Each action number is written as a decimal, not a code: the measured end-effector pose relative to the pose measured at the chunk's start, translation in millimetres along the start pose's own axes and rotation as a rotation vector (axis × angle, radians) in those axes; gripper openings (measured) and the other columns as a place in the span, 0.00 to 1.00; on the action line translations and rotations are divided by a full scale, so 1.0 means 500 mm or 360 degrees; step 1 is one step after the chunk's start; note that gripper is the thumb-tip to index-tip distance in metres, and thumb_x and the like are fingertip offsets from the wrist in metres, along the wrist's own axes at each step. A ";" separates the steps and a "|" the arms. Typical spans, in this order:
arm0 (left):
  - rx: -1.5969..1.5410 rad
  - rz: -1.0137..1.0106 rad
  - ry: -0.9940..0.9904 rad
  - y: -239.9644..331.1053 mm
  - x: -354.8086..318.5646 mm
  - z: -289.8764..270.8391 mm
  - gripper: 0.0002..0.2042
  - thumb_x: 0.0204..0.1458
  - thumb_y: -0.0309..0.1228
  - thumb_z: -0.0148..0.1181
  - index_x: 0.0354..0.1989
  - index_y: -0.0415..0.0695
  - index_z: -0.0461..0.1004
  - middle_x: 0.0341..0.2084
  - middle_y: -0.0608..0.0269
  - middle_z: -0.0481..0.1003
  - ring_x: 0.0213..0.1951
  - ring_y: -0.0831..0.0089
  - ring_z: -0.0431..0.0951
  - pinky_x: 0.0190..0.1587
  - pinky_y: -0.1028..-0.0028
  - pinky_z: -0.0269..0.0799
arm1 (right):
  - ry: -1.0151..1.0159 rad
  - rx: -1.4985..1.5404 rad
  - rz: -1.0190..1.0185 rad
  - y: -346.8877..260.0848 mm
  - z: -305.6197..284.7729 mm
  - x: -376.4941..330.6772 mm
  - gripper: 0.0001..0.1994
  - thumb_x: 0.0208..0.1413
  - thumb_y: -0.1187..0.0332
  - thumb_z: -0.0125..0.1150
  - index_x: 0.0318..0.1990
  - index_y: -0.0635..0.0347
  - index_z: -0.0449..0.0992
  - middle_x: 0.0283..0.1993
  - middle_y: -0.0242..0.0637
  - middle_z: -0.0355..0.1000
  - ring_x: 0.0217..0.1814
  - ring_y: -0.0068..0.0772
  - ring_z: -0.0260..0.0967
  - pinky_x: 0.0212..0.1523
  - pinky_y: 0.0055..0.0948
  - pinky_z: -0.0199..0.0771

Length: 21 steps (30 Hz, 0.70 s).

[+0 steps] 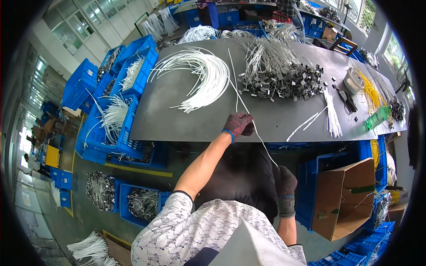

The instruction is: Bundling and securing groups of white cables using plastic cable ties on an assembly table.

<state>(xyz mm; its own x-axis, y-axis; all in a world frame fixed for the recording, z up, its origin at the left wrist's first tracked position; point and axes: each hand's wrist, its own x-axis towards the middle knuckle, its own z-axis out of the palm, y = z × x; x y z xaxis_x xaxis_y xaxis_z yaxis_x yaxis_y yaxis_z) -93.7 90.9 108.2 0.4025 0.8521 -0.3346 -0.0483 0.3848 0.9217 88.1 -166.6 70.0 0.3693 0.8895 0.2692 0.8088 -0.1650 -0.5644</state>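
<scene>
A long thin white cable (265,146) runs from the tabletop, past my left hand and down to my right hand. My left hand (239,124), in a dark red-grey knit glove, is closed on the cable at the table's front edge. Lower and to the right, my right hand (286,182), in a dark glove, is closed around the cable's lower end, close to my body; its fingertips are partly hidden. Beyond my left hand, a curved bundle of white cables (212,82) lies on the grey table (164,119).
A heap of cables with black-and-silver connectors (284,82) covers the table's back right. Nearer lie a small white cable bundle (332,116), a green bottle (378,118) and a tape roll (354,81). Blue crates (84,139) stand left; an open cardboard box (330,199) sits below right.
</scene>
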 end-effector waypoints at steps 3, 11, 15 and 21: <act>0.0059 -0.0039 -0.0091 0.029 -0.001 -0.007 0.12 0.59 0.37 0.64 0.36 0.38 0.77 0.26 0.57 0.80 0.26 0.66 0.83 0.30 0.65 0.84 | 0.0192 -0.0056 -0.0041 -0.016 -0.009 0.007 0.08 0.61 0.59 0.60 0.38 0.51 0.81 0.37 0.41 0.79 0.38 0.49 0.78 0.35 0.39 0.77; 0.0200 -0.0068 -0.0172 0.066 0.028 0.000 0.13 0.59 0.36 0.64 0.38 0.36 0.76 0.27 0.55 0.80 0.26 0.65 0.83 0.32 0.66 0.84 | 0.0228 -0.0118 -0.0019 -0.037 -0.007 0.052 0.07 0.60 0.60 0.61 0.38 0.50 0.80 0.35 0.38 0.78 0.37 0.47 0.78 0.34 0.39 0.77; 0.0274 -0.0044 -0.0197 0.062 0.037 -0.005 0.12 0.60 0.34 0.64 0.39 0.34 0.75 0.28 0.54 0.79 0.27 0.65 0.83 0.33 0.66 0.84 | 0.0201 -0.0051 -0.0030 -0.037 -0.001 0.063 0.06 0.61 0.61 0.61 0.38 0.50 0.80 0.35 0.38 0.78 0.37 0.47 0.78 0.34 0.39 0.77; 0.0265 0.0081 -0.0086 0.049 0.046 -0.005 0.09 0.58 0.29 0.64 0.38 0.35 0.75 0.26 0.56 0.78 0.27 0.68 0.82 0.32 0.68 0.84 | 0.0155 0.0037 -0.0046 -0.054 0.001 0.064 0.06 0.60 0.64 0.62 0.39 0.53 0.81 0.35 0.41 0.78 0.37 0.48 0.78 0.35 0.38 0.77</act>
<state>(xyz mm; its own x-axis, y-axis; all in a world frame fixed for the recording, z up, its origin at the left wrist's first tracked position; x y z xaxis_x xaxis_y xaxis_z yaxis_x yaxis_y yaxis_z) -87.8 120.8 122.8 0.4519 0.8470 -0.2798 0.0807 0.2735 0.9585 78.0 -133.7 93.3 0.3896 0.8479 0.3595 0.8093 -0.1289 -0.5731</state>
